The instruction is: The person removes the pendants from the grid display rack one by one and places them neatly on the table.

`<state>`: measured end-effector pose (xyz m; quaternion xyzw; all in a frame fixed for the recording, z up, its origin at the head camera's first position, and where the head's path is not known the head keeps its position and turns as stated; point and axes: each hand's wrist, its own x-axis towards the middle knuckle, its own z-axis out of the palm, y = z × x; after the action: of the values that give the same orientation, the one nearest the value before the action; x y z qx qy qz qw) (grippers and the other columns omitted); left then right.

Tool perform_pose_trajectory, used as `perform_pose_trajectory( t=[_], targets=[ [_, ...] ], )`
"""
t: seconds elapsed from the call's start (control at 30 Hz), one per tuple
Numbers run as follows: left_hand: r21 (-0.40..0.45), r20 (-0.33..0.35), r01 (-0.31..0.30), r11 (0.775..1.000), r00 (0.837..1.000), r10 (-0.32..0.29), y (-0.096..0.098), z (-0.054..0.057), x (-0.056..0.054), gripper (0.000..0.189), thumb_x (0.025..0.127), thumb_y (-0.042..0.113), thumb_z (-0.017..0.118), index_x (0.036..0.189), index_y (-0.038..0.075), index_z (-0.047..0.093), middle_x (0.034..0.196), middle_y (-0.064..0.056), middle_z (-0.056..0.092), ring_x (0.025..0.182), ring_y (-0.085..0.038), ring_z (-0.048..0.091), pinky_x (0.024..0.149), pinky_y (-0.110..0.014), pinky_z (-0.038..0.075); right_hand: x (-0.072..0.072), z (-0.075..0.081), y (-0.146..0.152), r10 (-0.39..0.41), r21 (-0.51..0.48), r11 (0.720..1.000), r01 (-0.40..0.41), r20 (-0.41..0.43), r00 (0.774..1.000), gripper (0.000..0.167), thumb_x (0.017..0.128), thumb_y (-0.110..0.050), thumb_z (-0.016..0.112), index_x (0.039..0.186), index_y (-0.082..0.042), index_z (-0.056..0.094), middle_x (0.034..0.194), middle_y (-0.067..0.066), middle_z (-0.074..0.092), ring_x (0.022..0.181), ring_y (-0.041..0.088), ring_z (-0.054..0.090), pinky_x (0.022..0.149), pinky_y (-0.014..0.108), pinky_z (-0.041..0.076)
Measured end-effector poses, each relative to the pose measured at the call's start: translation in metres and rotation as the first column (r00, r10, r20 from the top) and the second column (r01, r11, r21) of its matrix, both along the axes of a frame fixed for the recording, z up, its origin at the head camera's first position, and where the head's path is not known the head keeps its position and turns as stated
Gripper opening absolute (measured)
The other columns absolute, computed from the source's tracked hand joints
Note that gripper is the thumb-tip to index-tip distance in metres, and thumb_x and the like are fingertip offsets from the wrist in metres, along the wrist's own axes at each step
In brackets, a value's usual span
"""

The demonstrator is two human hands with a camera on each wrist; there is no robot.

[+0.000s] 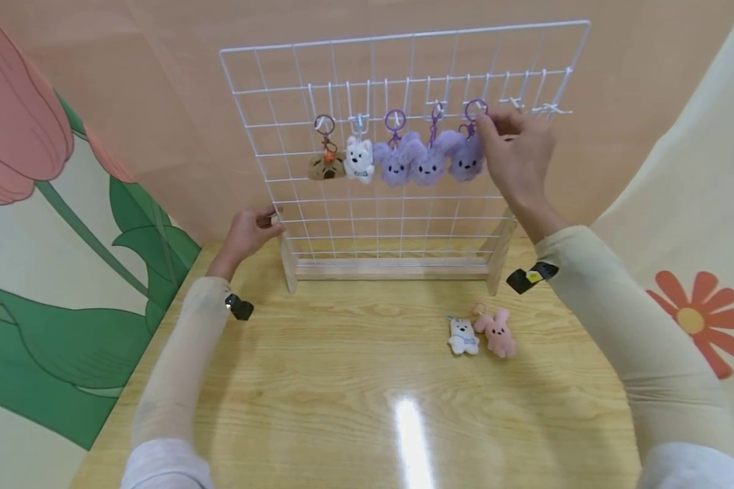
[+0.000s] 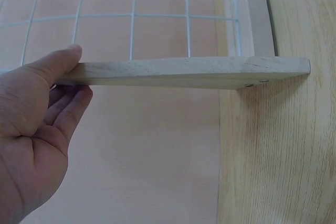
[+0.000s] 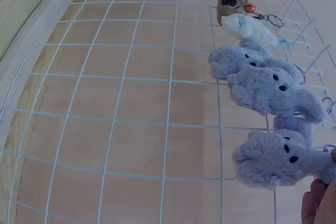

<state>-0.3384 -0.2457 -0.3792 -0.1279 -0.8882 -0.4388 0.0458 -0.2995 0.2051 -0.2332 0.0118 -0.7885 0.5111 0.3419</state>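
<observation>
My left hand (image 1: 249, 234) grips the top end of the rack's wooden side support (image 2: 184, 72), thumb above and fingers beneath in the left wrist view. At the upper right of the white wire grid rack (image 1: 397, 219), my right hand (image 1: 522, 156) pinches the rightmost purple plush keychain (image 1: 467, 159) near its ring. That ring overlaps a hook; whether it hangs there I cannot tell. In the right wrist view only some fingertips (image 3: 313, 198) show beside this plush. Two more purple plush keychains (image 1: 395, 166), a white dog keychain (image 1: 359, 161) and a brown one (image 1: 327, 167) hang to its left.
Bare white hooks (image 1: 550, 109) stick out at the grid's right end. On the wooden table (image 1: 318, 380) lie a white dog keychain (image 1: 463, 337) and a pink bunny keychain (image 1: 500, 333), in front of the rack's right foot. A flower-printed cloth (image 1: 654, 224) stands around the table.
</observation>
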Motion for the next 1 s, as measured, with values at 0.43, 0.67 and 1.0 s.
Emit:
perform_pose_trajectory(
  t=[0.43, 0.67, 1.0],
  targets=[
    [-0.017, -0.012, -0.006, 1.0, 1.0, 0.006, 0.0, 0.0, 0.001, 0.047, 0.096, 0.017, 0.074, 0.138, 0.0, 0.061, 0.143, -0.023, 0.057, 0.122, -0.035, 0.064, 0.1, -0.044, 0.056, 0.013, 0.001, 0.001, -0.022, -0.015, 1.0, 0.021, -0.048, 0.999, 0.022, 0.092, -0.027, 0.077, 0.1, -0.007, 0.081, 0.086, -0.01, 0.075, 0.077, 0.003, 0.064, 0.069, 0.014, 0.053],
    [-0.01, -0.005, -0.007, 1.0, 1.0, 0.007, 0.0, 0.0, 0.002, 0.046, 0.096, 0.014, 0.074, 0.138, -0.001, 0.061, 0.143, -0.023, 0.057, 0.123, -0.035, 0.064, 0.1, -0.045, 0.056, 0.02, 0.002, 0.003, -0.032, -0.023, 0.999, 0.031, -0.048, 0.998, 0.021, 0.092, -0.028, 0.077, 0.101, -0.01, 0.082, 0.09, -0.008, 0.076, 0.076, 0.005, 0.065, 0.065, 0.013, 0.053],
    [-0.005, 0.013, -0.005, 1.0, 1.0, 0.005, 0.001, 0.001, 0.002, 0.047, 0.097, 0.017, 0.073, 0.139, 0.0, 0.061, 0.146, -0.021, 0.056, 0.125, -0.035, 0.062, 0.102, -0.046, 0.055, 0.039, 0.01, 0.003, -0.038, 0.001, 0.999, 0.038, -0.065, 0.997, 0.021, 0.093, -0.024, 0.076, 0.102, -0.005, 0.08, 0.093, -0.005, 0.078, 0.073, 0.004, 0.064, 0.064, 0.012, 0.052]
  ],
)
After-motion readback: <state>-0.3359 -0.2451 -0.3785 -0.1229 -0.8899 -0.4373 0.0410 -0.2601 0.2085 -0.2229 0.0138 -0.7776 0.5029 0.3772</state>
